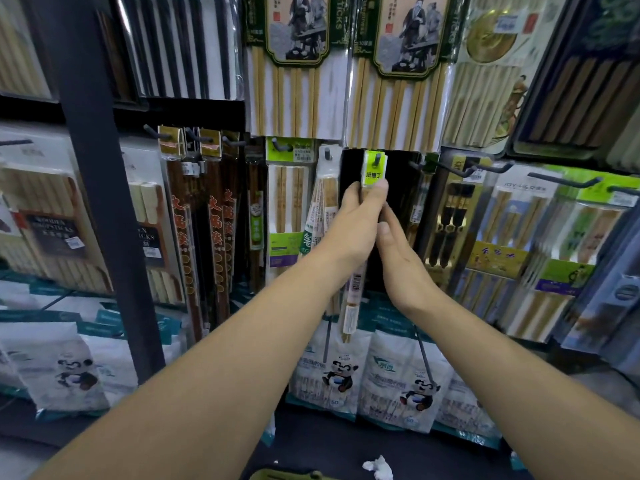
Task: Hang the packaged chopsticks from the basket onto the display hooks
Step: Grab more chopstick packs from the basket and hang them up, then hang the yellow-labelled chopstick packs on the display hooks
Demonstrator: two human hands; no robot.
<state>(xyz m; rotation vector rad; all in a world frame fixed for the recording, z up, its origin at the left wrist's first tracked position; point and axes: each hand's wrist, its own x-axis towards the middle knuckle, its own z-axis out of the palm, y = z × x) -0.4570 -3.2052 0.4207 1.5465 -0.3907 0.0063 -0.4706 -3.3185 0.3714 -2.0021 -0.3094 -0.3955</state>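
A dark metal post (104, 202) rises from a dark floor (329, 445).

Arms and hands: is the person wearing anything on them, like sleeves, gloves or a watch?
Nothing shows. The left arm and right arm are bare to the picture's edge, no sleeves. The left hand and right hand have no gloves; no watch, band or ring is visible.

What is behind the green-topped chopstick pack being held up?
A black back panel shows on both sides of the pack, and a dark hook shows at its header. The left hand hides what lies behind its middle.
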